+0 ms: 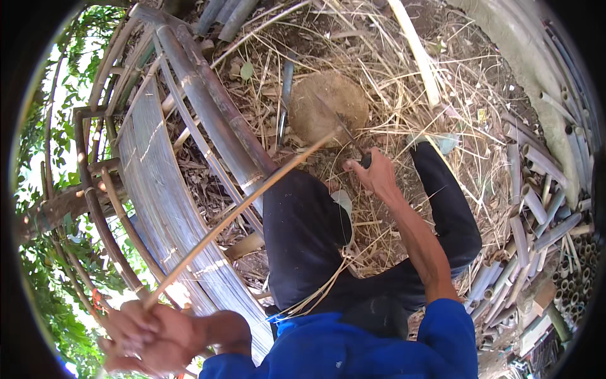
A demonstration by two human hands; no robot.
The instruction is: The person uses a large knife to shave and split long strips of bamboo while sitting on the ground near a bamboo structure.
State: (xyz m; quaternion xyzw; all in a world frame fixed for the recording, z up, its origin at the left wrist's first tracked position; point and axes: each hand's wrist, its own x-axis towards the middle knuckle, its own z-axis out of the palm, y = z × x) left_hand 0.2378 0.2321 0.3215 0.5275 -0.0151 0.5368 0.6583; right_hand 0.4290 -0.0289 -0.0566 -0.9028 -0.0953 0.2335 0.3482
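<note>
My left hand (148,335) is closed round the near end of a long, thin bamboo strip (240,208) at the lower left. The strip slants up and to the right across the view, passing over my left knee. Its far end comes close to a knife (346,130); I cannot tell whether they touch. My right hand (374,175) grips the knife's dark handle, with the narrow blade pointing up and left over a round wooden block (328,104). The block rests on the ground in front of my legs.
A bamboo bench (161,170) with a thick pole frame runs along my left. Shavings and thin strips (394,95) litter the ground. A pale split length (416,54) lies beyond the block. Cut bamboo pieces (543,164) are piled at the right.
</note>
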